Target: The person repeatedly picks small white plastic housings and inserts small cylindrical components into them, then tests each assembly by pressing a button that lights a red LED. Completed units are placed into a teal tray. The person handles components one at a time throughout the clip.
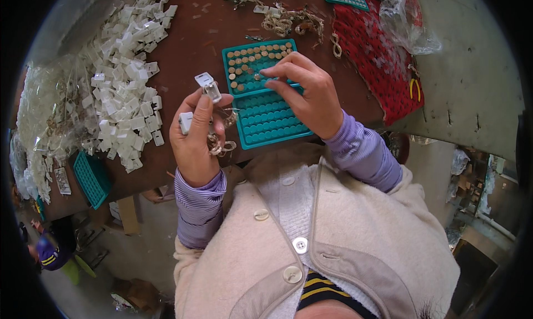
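My left hand (198,138) is closed around a small white plastic case (210,90), pinched between thumb and fingers with its flap tipped up. Another white plastic piece (185,122) sits against the same hand, and loops of pale twine (222,148) hang by its fingers. A teal tray (240,109) with rows of round pockets lies in front of me. Small tan discs (251,58) fill part of its far half; no discs show in the near half. Over the far half is my right hand (305,88), thumb and forefinger apart beside a shiny disc (257,77).
White plastic cases (130,91) are heaped at the left, beside clear plastic bags (50,108). More twine bundles (283,22) lie at the back. A red cloth (366,58) with yellow-handled pliers (415,89) is at the right. Another teal tray (91,177) stands at the left table edge.
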`<state>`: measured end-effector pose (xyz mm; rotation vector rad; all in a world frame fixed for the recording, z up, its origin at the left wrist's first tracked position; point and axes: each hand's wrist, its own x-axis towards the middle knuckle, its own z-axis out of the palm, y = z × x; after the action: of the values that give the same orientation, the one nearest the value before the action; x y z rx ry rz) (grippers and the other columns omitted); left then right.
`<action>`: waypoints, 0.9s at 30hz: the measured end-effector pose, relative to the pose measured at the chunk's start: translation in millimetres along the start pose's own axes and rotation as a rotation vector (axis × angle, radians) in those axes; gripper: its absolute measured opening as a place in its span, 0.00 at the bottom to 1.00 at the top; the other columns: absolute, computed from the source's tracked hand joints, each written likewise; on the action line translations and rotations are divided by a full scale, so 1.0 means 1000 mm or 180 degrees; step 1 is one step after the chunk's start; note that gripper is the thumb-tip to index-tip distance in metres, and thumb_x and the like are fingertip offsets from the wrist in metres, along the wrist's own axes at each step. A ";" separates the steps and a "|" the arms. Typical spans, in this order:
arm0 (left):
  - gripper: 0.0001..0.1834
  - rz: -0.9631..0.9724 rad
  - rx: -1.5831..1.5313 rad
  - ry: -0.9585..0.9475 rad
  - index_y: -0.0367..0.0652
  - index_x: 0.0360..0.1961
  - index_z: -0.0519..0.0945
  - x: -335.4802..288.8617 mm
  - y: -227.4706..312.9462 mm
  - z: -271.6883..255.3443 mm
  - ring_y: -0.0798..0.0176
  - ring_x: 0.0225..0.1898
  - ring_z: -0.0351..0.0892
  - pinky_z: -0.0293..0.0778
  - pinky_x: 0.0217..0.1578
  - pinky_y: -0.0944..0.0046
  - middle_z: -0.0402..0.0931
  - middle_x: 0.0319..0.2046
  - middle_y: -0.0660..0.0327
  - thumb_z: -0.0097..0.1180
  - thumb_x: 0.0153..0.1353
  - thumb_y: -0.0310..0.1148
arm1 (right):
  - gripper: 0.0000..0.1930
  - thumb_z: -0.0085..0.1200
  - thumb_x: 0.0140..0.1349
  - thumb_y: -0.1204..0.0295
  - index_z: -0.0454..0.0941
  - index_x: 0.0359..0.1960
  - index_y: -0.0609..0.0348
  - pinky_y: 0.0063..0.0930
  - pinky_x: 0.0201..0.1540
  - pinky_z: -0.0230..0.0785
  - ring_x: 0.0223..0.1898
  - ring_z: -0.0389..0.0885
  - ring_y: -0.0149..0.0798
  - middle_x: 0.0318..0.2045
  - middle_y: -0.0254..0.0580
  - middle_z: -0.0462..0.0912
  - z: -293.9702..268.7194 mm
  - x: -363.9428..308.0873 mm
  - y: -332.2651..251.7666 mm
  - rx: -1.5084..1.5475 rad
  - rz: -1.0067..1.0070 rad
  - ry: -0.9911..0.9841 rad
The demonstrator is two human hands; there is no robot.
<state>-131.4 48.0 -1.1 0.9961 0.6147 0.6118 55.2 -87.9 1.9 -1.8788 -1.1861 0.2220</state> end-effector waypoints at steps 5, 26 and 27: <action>0.18 -0.0185 -0.0311 0.0002 0.32 0.62 0.79 0.010 -0.006 -0.004 0.76 0.28 0.79 0.72 0.22 0.75 0.89 0.47 0.48 0.57 0.81 0.35 | 0.09 0.70 0.61 0.73 0.81 0.37 0.60 0.46 0.44 0.78 0.41 0.84 0.53 0.36 0.46 0.80 0.029 0.019 0.009 -0.0688 -0.0433 0.0164; 0.19 -0.0361 -0.0216 -0.0201 0.36 0.64 0.79 -0.003 -0.012 0.006 0.78 0.30 0.78 0.71 0.23 0.76 0.89 0.47 0.54 0.61 0.78 0.31 | 0.05 0.61 0.59 0.79 0.79 0.35 0.64 0.44 0.43 0.81 0.40 0.84 0.51 0.38 0.47 0.81 0.016 0.013 -0.007 -0.0405 -0.1265 0.0528; 0.19 -0.0343 -0.0172 -0.0241 0.36 0.65 0.79 -0.004 -0.013 0.010 0.78 0.31 0.77 0.71 0.23 0.76 0.89 0.46 0.55 0.62 0.77 0.31 | 0.05 0.62 0.59 0.78 0.79 0.35 0.64 0.43 0.43 0.81 0.39 0.84 0.50 0.37 0.47 0.80 0.011 0.008 -0.011 -0.0316 -0.1337 0.0577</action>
<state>-124.4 33.9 -8.1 0.9253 0.5781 0.4909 46.4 -73.1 5.9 -1.6451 -1.4499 -0.2368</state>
